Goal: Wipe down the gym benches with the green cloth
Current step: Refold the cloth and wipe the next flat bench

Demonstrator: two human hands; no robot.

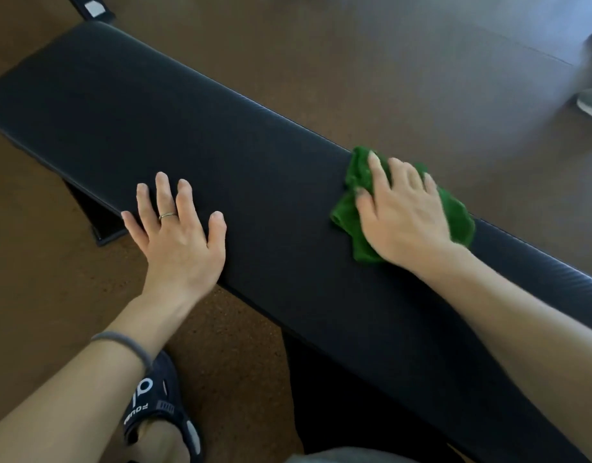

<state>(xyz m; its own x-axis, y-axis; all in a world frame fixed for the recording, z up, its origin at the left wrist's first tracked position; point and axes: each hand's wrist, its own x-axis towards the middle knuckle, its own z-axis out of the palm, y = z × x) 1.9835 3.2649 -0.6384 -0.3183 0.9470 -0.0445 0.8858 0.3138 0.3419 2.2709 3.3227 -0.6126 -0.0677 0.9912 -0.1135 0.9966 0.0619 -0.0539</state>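
Green cloth (pixel 358 225) is lying bunched on the black bench (pixel 221 138) pad, the right hand (pixel 405 215) pressing it flat-fingered, while the left hand (pixel 177 235) is resting spread and released on the near edge.

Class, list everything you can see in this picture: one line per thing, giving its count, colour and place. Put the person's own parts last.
gym bench: one, black padded, running diagonally across view
green cloth: one, bunched, on the bench under the right hand
floor: brown, all around the bench
shoe: one, grey, blurred, far right edge
sandal: one, dark, on the person's foot, bottom left
ring: one, on the left hand
wristband: one, grey, left wrist
left hand: flat on the bench edge
right hand: pressing the cloth
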